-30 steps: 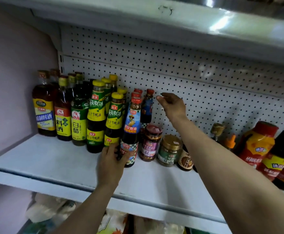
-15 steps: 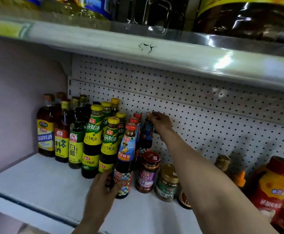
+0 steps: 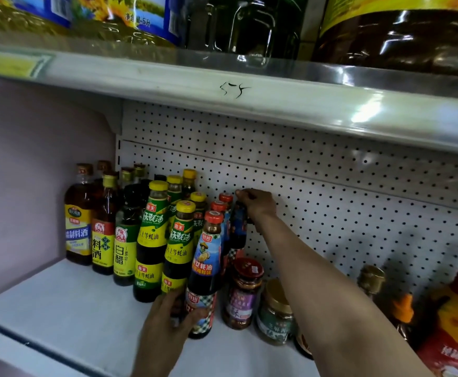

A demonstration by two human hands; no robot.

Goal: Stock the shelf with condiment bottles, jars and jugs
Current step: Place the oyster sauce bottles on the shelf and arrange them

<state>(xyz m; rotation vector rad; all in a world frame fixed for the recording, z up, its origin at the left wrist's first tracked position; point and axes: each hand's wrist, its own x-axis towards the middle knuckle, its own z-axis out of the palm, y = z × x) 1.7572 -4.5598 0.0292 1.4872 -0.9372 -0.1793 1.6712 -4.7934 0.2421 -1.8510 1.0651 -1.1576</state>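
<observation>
A row of red-capped oyster sauce bottles runs from front to back on the white shelf [image 3: 67, 308]. My left hand [image 3: 168, 319] holds the base of the front bottle [image 3: 204, 270], fingers curled round it. My right hand [image 3: 255, 204] reaches to the back and grips the top of the rear dark bottle [image 3: 237, 229] near the pegboard; its cap is hidden under my fingers. Yellow-capped sauce bottles [image 3: 151, 238] stand just left of the row.
Cooking wine and vinegar bottles [image 3: 102, 235] fill the far left. Two jars [image 3: 245, 292] stand right of the row, under my right forearm. A yellow-and-red tub [image 3: 456, 330] and dark bottles sit at right. Big oil jugs [image 3: 396, 31] stand on the upper shelf.
The view tilted upward and closer. My right hand moved left from open air onto the rear bottle's top and closed on it. My left hand stayed at the front bottle's base.
</observation>
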